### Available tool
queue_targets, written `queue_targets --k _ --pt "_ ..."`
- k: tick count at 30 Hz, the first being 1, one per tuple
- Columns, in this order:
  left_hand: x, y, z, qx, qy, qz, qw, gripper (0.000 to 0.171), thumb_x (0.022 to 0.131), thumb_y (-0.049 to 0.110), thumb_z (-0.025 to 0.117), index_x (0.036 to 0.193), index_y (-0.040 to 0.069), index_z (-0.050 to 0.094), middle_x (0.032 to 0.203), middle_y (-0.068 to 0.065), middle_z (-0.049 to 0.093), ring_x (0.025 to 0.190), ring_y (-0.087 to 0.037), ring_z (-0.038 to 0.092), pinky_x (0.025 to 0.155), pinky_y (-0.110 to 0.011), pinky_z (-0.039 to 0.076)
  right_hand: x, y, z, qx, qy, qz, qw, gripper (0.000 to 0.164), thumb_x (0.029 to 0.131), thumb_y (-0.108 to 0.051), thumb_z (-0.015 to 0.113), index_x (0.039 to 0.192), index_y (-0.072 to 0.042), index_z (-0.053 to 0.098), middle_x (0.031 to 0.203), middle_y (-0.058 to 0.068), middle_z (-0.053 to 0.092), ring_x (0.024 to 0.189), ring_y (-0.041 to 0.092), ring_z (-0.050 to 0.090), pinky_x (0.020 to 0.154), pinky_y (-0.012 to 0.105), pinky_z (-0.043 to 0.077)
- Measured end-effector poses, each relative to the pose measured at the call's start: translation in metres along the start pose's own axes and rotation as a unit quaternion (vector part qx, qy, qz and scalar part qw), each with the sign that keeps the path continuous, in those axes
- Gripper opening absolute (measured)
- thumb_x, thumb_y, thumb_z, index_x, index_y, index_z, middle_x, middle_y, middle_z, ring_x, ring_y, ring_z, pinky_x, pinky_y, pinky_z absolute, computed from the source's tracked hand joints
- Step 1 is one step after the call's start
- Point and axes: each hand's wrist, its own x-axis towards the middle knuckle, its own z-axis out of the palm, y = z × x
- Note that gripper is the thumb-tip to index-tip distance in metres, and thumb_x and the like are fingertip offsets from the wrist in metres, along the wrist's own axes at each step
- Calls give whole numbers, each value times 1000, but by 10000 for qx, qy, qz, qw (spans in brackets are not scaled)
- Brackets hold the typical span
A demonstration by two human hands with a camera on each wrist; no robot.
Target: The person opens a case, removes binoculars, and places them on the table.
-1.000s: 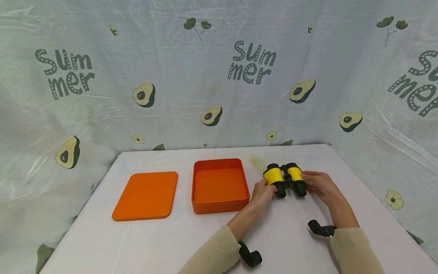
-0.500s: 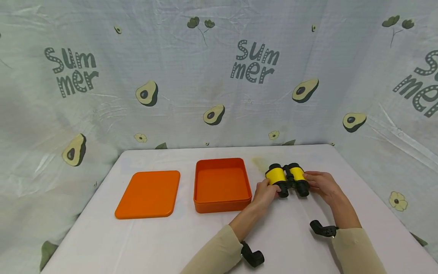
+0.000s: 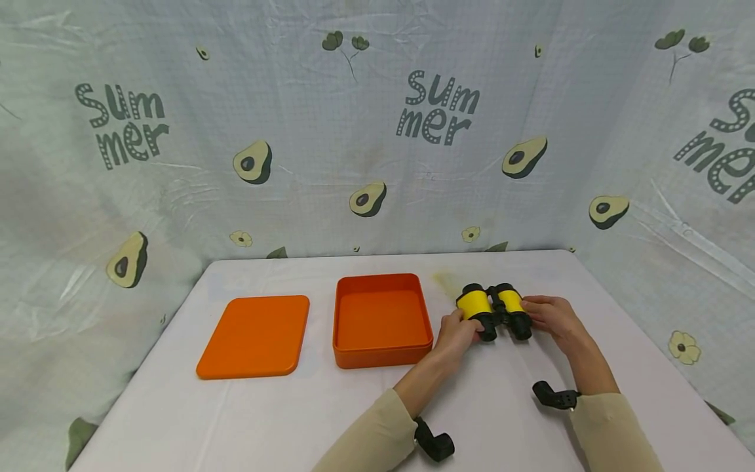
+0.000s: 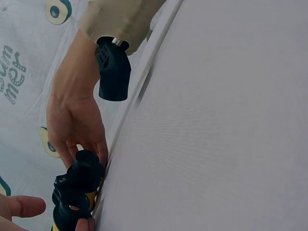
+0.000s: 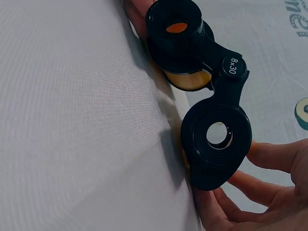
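Observation:
A pair of binoculars [image 3: 499, 309] with black ends and yellow-banded barrels lies at the right part of the table, eyepieces facing the person. My left hand [image 3: 457, 335] holds its left barrel from the side. On the other side my right hand [image 3: 551, 319] grips the right barrel, thumb above and fingers lower down in the right wrist view. That view also shows the round eyepiece [image 5: 216, 137] and a hinge cap [image 5: 234, 66] marked 8x30. In the left wrist view only the left thumb [image 4: 26, 206] and some fingertips [image 4: 85, 224] show beside the binoculars.
An open orange box [image 3: 382, 356] stands left of the binoculars, just beyond the left forearm. Farther left, a flat orange lid [image 3: 253, 337] lies on the white table [image 3: 283, 426]. A printed curtain [image 3: 307, 118] hangs behind and along both sides. Black wrist cameras [image 3: 434, 442] sit at both cuffs.

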Motion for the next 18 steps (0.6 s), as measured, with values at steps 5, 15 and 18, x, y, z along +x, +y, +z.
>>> queue_targets --k 5,15,18 --pt "-1 1 -2 -14 -20 -22 10000 38 91 15 68 128 7 61 117 -4 53 97 -22 58 103 -42 50 0 -1 2 -127 7 -49 9999 65 109 -30 49 156 11 31 163 33 28 145 42 40 120 50 39" --pt "-3 3 -2 40 -27 -110 9999 55 91 17 68 143 5 52 121 -6 49 97 -21 56 105 -42 48 -1 -1 4 -54 56 -4 10000 66 108 -30 51 156 10 31 163 32 28 146 43 39 122 51 37" --pt "-4 3 -1 78 -53 -87 9999 56 91 17 68 143 5 51 121 -6 48 97 -20 56 104 -42 48 -1 -1 4 -64 67 25 10000 66 108 -30 51 156 10 31 163 32 29 145 42 40 122 51 37"
